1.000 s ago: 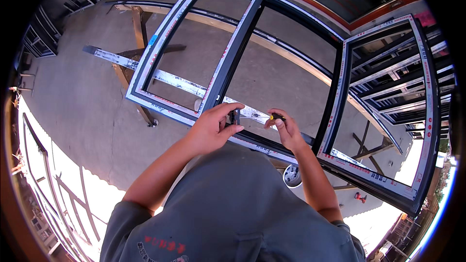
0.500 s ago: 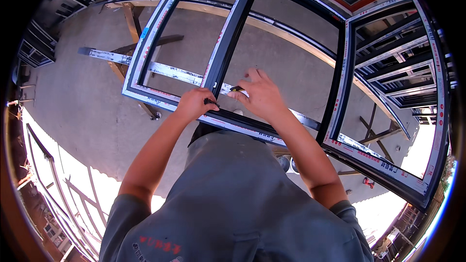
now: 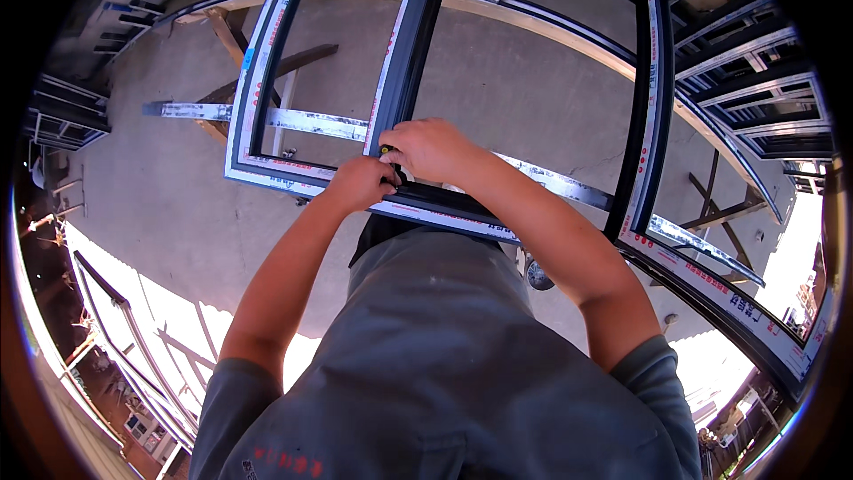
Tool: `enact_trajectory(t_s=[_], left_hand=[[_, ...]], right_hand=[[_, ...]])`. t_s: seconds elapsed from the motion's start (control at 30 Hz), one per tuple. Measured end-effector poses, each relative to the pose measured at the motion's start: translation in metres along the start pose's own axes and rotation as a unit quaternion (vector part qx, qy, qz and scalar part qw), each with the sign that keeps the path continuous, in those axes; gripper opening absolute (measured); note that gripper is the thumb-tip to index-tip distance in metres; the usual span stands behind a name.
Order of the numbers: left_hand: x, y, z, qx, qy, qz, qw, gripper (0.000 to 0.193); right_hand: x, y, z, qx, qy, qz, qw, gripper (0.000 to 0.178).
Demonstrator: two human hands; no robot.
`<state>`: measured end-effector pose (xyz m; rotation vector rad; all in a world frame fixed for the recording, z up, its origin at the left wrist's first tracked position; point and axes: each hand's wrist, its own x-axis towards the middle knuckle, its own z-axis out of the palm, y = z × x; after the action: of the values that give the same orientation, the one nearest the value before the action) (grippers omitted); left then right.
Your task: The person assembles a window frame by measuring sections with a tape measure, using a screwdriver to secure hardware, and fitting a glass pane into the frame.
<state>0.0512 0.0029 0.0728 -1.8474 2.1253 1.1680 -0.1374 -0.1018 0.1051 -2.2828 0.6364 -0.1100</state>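
Small black fitting (image 3: 389, 180) at dark, white-filmed rectangular window frame (image 3: 449, 201).
Left hand (image 3: 358, 185): grip pinches fitting; right hand (image 3: 434, 150): grip pinches yellow-and-black tool handle (image 3: 386, 150). Fitting probably light, stiff; hold by edges.

Your window frame (image 3: 411, 62) looks like smooth, dark metal with a low sheen, faced with white, plastic-looking printed film (image 3: 442, 217). Beneath it, you have a bar (image 3: 551, 180) with a scuffed, patchy white surface and a pale beam (image 3: 542, 28) of matt wood. The floor (image 3: 178, 213) resembles dull concrete; your shirt (image 3: 426, 338) is matt grey cloth.
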Motion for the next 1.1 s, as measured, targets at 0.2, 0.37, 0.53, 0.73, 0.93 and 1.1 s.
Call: enact_trajectory(t_s=[0.2, 0.37, 0.53, 0.73, 0.93, 1.1], left_hand=[[0.004, 0.001, -0.004, 0.012, -0.015, 0.013, 1.0, 0.012], [0.006, 0.001, -0.004, 0.028, -0.02, 0.023, 0.999, 0.012], [0.009, -0.003, -0.003, 0.036, -0.031, 0.026, 0.999, 0.012], [0.01, -0.002, -0.004, 0.057, -0.056, 0.02, 0.997, 0.013], [0.014, 0.008, -0.018, 0.09, -0.087, 0.025, 0.992, 0.014], [0.016, -0.006, -0.002, 0.101, -0.058, 0.003, 0.993, 0.024]], right_hand=[[-0.004, 0.003, 0.003, 0.017, 0.009, 0.013, 1.0, 0.022], [-0.005, 0.005, 0.003, 0.029, 0.018, 0.009, 0.999, 0.021], [-0.004, 0.007, 0.006, 0.035, 0.024, 0.008, 0.999, 0.02], [-0.009, 0.001, 0.004, 0.013, 0.015, -0.008, 1.0, 0.02], [-0.018, -0.001, 0.016, -0.046, 0.069, -0.053, 0.995, 0.02], [-0.025, -0.018, 0.019, -0.06, 0.05, -0.042, 0.996, 0.017]])
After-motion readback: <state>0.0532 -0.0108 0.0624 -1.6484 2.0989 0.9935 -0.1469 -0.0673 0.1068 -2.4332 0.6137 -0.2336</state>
